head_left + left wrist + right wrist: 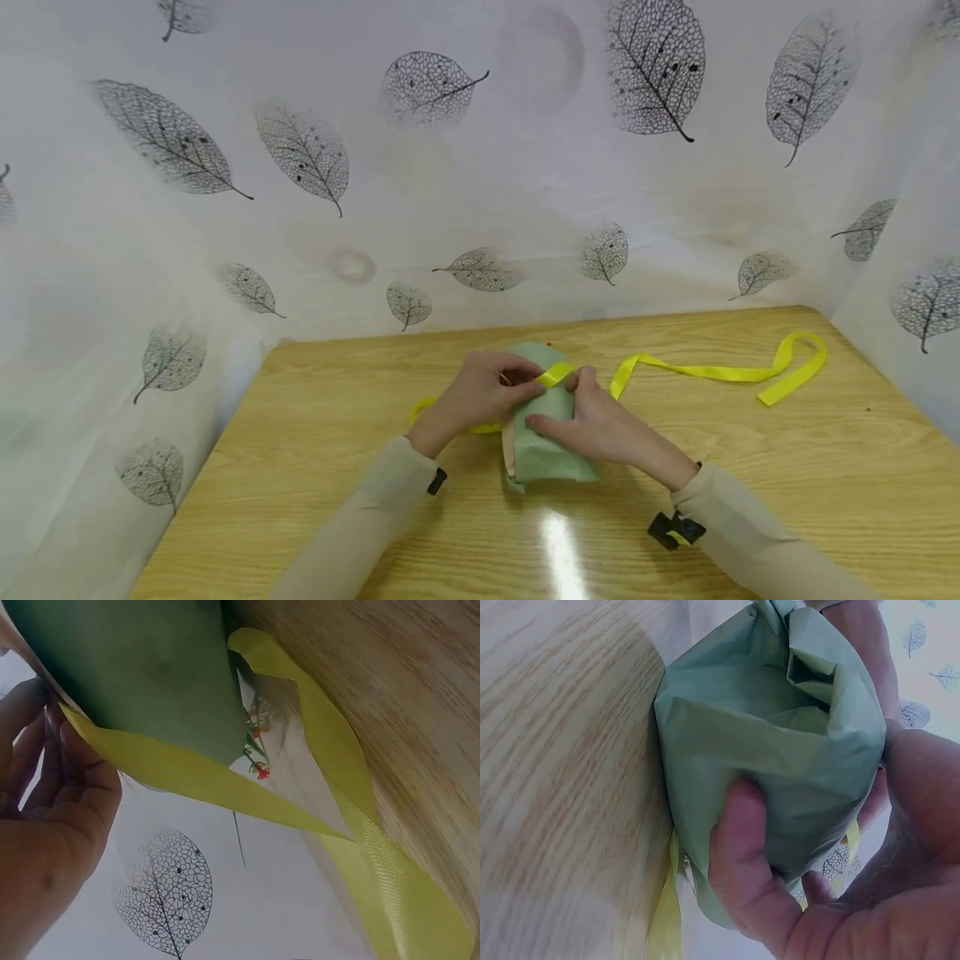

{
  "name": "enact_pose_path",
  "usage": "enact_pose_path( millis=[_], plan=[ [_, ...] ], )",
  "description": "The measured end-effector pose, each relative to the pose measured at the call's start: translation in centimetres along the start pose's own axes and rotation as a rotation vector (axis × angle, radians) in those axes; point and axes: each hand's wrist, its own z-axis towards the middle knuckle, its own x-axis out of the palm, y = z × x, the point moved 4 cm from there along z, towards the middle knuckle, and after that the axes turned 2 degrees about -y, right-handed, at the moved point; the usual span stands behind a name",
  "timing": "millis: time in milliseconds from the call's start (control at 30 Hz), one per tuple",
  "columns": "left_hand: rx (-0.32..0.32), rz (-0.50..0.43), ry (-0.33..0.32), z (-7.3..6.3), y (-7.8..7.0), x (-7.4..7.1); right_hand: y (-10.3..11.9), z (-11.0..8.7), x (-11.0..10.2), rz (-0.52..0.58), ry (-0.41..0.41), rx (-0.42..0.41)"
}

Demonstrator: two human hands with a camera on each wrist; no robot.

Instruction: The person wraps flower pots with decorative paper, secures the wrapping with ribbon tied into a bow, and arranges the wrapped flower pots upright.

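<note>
A small bouquet wrapped in green paper [551,462] lies between both hands over the table, its folded paper end facing the person. Small red flowers [261,771] peek out past the wrapping's far end in the left wrist view. My left hand [480,392] pinches a yellow ribbon [172,769] at the wrapping's left side; the ribbon crosses over the paper. On the other side, my right hand [600,421] grips the wrapped bouquet, its thumb pressing on the paper [742,735] in the right wrist view. The bouquet's underside is hidden.
The ribbon's long tail [731,373] runs across the wooden table [750,467] to the right and curls back near the far edge. Another yellow loop [422,407] shows behind the left wrist. A leaf-printed white curtain [450,192] hangs behind the table.
</note>
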Motion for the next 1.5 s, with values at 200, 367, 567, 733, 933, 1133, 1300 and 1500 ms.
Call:
enact_pose_path(
  millis=[200, 367, 567, 733, 933, 1133, 1300, 1500],
  plan=[
    [0.005, 0.041, 0.023, 0.1, 0.0, -0.1, -0.6, 0.1, -1.0, 0.153, 0.085, 0.018],
    [-0.015, 0.056, 0.026, -0.1, 0.2, -0.1, -1.3, 0.9, -1.9, 0.285, 0.046, 0.06],
    [-0.019, 0.055, 0.027, -0.1, 0.1, -0.1, -1.9, 2.3, -2.0, 0.388, -0.015, 0.135],
    [-0.008, 0.069, 0.032, 0.0, -0.1, -0.1, -2.3, 2.9, -2.1, 0.526, -0.036, 0.165],
    [-0.003, 0.106, 0.057, 0.1, -0.2, 0.1, -2.4, 3.0, -2.4, 0.747, 0.0, 0.194],
    [-0.032, 0.137, 0.073, 0.0, -0.2, 0.1, -3.1, 2.1, -3.0, 0.851, 0.016, 0.158],
    [-0.04, 0.196, 0.093, -0.1, -0.6, 0.0, -3.8, 1.0, -4.3, 0.842, -0.001, 0.109],
    [-0.068, 0.195, 0.071, -0.5, -0.5, -0.1, -5.5, -0.2, -6.4, 0.839, -0.045, 0.1]
  ],
)
